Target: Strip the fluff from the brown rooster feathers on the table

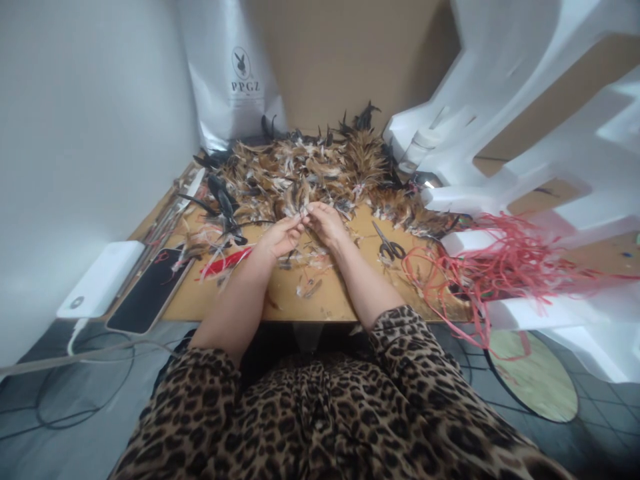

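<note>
My left hand (285,235) and my right hand (325,223) meet over the middle of the table, fingertips pinched together. Between them stands a small bunch of brown feathers (298,196), its quill ends hidden by my fingers. Right behind lies a wide heap of brown and white feathers (300,160). Black feathers (223,200) rest at the heap's left side. A pair of scissors (389,243) with black handles lies to the right of my right hand. Near my left forearm is a strip of red material (226,262).
A phone (149,291) and a white power bank (103,279) with a cable lie at the left edge. Pink-red ribbon strands (505,257) spill over the right side beside white foam pieces (560,200). A white bag (235,73) stands behind the wooden table (330,293).
</note>
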A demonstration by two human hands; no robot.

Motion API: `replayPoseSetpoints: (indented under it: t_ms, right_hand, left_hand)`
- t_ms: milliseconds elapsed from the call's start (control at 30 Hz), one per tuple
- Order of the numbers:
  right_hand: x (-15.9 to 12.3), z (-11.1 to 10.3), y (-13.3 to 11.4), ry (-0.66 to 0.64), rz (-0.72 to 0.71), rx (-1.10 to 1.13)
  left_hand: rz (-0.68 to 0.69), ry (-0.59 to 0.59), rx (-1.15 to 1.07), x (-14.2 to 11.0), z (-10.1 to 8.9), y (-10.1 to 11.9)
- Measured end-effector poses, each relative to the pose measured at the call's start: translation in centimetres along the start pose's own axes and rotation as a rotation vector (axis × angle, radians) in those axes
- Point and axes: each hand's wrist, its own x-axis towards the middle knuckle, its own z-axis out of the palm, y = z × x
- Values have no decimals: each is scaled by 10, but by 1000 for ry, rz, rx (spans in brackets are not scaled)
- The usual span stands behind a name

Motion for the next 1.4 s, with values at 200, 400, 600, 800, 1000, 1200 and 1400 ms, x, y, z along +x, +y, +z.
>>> replayPoseSetpoints:
  t_ms: [200,400,600,800,1000,1200,1400]
  right_hand:
    - [6,-7,3,111,16,-115]
    - [2,-5,3,34,100,-195]
    - [2,-4,4,58,94,-126]
    - [5,-9,1,36,28,-70]
    - [7,-11,4,36,-69,-157]
    - [8,-9,8,38,-162,-245]
    - [9,-8,11,-2,-178,-291]
  left_hand:
    - [192,80,260,3,-1,0]
    - [306,145,455,5,-1,-2]
    - [313,117,527,7,-4,-5]
    - [200,156,261,7,-7,0]
    - [120,156,233,9,-10,0]
    - [142,140,302,10,-12,-2]
    - [176,137,405,7,-9,-4]
